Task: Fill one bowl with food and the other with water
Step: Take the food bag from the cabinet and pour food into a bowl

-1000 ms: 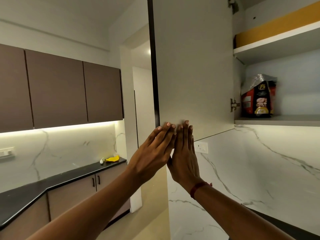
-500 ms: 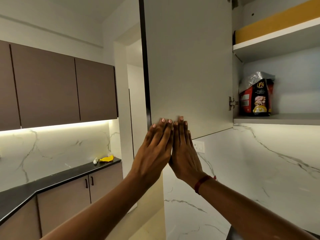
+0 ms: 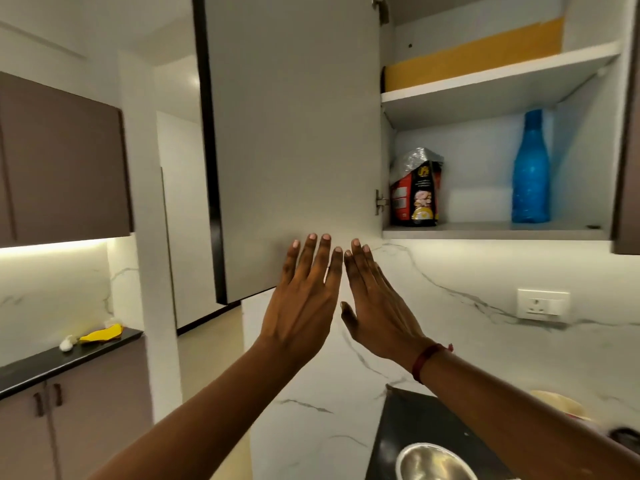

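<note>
My left hand (image 3: 304,299) and my right hand (image 3: 377,306) are raised side by side, flat and empty, fingers stretched up in front of the lower edge of an open wall cabinet door (image 3: 291,133). Inside the cabinet, on the lower shelf, a red and black food bag (image 3: 415,192) with a crumpled silver top stands at the left. A blue water bottle (image 3: 530,171) stands upright further right on the same shelf. A steel bowl (image 3: 433,462) sits on the black counter at the bottom, below my right forearm. A second bowl is not visible.
The cabinet's upper shelf (image 3: 498,74) has a yellow back strip. A wall socket (image 3: 542,304) sits on the marble backsplash. A beige object (image 3: 557,403) lies by my right arm. Across the room, a yellow item (image 3: 102,334) lies on another black counter under brown cabinets.
The view has swung to the right, so the blue bottle, the socket and the steel bowl have come into sight. My hands have parted slightly and tilted away from the door.
</note>
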